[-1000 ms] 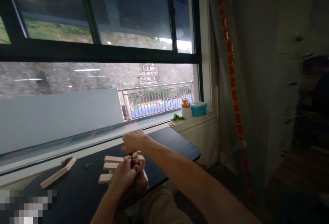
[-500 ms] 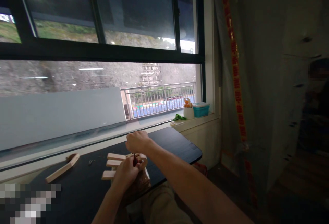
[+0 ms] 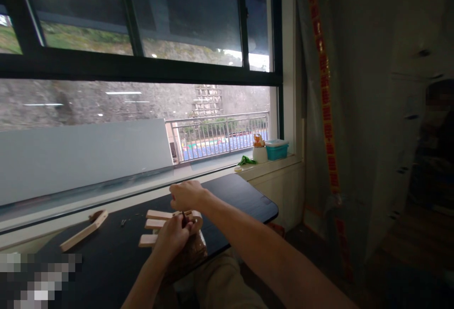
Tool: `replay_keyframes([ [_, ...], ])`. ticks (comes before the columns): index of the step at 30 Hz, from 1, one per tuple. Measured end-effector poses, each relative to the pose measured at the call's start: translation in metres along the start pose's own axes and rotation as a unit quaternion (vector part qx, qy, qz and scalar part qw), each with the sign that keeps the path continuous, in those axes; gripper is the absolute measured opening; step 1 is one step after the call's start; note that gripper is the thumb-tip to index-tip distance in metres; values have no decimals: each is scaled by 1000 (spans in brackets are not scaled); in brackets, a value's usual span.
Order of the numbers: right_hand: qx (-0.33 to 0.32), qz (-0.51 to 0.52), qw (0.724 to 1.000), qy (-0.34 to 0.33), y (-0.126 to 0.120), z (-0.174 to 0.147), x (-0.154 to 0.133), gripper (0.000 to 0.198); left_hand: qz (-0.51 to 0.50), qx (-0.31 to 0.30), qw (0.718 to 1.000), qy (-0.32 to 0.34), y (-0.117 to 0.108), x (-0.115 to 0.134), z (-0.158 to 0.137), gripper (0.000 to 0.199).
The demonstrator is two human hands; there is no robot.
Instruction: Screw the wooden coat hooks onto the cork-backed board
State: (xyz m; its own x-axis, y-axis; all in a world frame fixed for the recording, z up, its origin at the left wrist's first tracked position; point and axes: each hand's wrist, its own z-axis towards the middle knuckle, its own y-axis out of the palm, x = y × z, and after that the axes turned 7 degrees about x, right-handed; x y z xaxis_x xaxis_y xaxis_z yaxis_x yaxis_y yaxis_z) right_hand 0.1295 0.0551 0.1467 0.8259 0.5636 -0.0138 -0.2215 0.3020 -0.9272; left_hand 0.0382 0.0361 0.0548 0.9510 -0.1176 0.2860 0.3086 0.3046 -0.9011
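Note:
My right hand (image 3: 187, 195) is closed in a fist above a wooden assembly. Below the fist stands a thin dark shaft (image 3: 183, 216) of a tool whose handle is hidden in my fingers. Lower down, my left hand (image 3: 173, 236) is closed, its fingertips pinched at the wood by the foot of the shaft; what they grip is hidden. The assembly has pale wooden slats (image 3: 155, 224) pointing left and a rounded end (image 3: 197, 220) on the right. It rests on a brown block (image 3: 196, 247) with a shiny surface, near the table's front edge.
On the black table (image 3: 244, 195) lie a separate wooden piece (image 3: 81, 237) with a curved end and several small metal bits (image 3: 123, 222). The windowsill holds a blue box (image 3: 276, 150), a white pot (image 3: 260, 154) and a green cloth-like item (image 3: 246, 161). A plastic sheet hangs at right.
My right fist has shifted slightly left and its wrist has turned a little over the shaft. My left hand stays at the wood. The whole view has drifted slightly.

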Motion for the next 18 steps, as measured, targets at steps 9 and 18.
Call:
replay_keyframes([
  [9,29,3,999,21,9,-4,2,33,-2,1,1000,-1,-1,1,-1,18],
  [18,-20,-5,1000,10,-11,3,1,31,-10,5,1000,7,0,-1,-1,19],
])
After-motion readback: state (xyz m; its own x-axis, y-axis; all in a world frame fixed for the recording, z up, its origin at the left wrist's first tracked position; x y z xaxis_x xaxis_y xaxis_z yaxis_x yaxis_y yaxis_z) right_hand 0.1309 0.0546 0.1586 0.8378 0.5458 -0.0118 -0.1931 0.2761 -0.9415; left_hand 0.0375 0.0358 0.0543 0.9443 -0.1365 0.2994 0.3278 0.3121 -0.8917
